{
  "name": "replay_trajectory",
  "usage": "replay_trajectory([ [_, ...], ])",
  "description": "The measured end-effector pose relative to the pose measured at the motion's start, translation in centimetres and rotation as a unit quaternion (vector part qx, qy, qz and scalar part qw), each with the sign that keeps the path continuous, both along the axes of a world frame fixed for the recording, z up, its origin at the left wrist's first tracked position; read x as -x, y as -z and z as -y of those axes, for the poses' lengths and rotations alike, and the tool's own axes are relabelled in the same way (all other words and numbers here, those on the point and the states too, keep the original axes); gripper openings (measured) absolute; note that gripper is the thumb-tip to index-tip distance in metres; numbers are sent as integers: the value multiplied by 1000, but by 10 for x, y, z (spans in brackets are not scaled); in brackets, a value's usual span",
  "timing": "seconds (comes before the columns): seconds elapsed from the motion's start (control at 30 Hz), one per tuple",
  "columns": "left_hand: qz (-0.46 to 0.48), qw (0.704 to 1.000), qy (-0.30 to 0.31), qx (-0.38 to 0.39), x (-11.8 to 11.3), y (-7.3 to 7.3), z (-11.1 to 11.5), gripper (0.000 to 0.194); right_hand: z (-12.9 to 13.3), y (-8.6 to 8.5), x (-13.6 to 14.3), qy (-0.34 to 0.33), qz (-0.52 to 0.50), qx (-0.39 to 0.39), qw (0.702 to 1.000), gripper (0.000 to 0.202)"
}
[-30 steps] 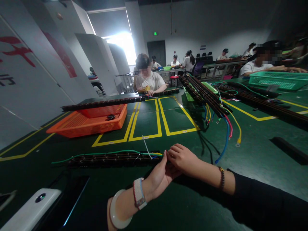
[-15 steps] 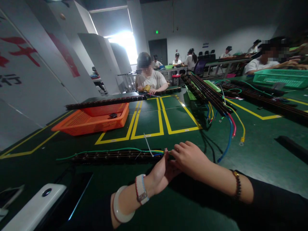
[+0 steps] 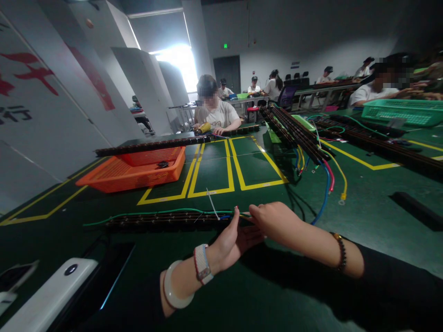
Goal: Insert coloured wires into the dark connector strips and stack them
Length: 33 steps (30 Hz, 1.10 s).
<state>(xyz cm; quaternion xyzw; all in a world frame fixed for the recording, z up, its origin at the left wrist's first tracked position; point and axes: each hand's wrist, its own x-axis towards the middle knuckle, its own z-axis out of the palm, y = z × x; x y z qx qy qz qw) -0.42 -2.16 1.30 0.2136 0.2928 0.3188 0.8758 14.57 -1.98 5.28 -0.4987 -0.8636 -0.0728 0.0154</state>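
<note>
While my left hand (image 3: 230,244) opens wider than before, my right hand (image 3: 278,223) curls narrowly, contents hidden, by the black strip's (image 3: 155,222) three-o'clock end.

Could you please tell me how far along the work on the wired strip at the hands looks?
Seemingly done: the green wire runs along the dark strip, and a white tie is in place. In hand: the left hand and right hand meet at the wires by its right end; their exact hold is hidden. Perhaps left: the tie's long tail stands untrimmed, and the green wire's left end extends past the strip.
</note>
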Motion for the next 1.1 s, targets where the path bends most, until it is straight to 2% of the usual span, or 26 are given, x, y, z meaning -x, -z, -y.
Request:
replay_trajectory([
  [0.1,10,1000,-1,-17,1,1,0,43,-7,-6,-5,16,-31,-21,999,10],
  [0.2,23,999,10,-39,1,0,0,43,-18,-2,-10,18,-55,-52,997,13],
  [0.3,6,999,20,-29,-1,-2,-1,47,-30,12,-14,17,-55,-60,997,16],
  [0.4,-21,999,19,-14,-2,-4,-1,50,-40,30,-18,-18,-34,-54,998,13],
  [0.53,-15,999,12,-25,-2,-5,-1,42,-49,49,-25,-69,-24,-81,994,32],
  [0.63,-9,999,15,-32,-1,-4,-1,35,-53,56,-28,-83,-19,-85,993,38],
  [0.73,-9,999,14,-35,-1,-3,-2,36,-55,57,-29,-92,-48,-80,991,37],
  [0.8,-8,999,9,-33,-1,-1,-3,40,-53,58,-29,-88,-116,-81,986,35],
  [0.97,1,1000,9,-27,-2,4,-4,44,-34,52,-29,-76,-343,-56,934,30],
  [1.03,-2,1000,9,-28,-2,4,-4,44,-24,47,-29,-92,-350,-43,931,26],
  [1.1,0,1000,5,-31,-3,4,-3,41,-16,45,-29,-117,-307,-37,944,27],
])
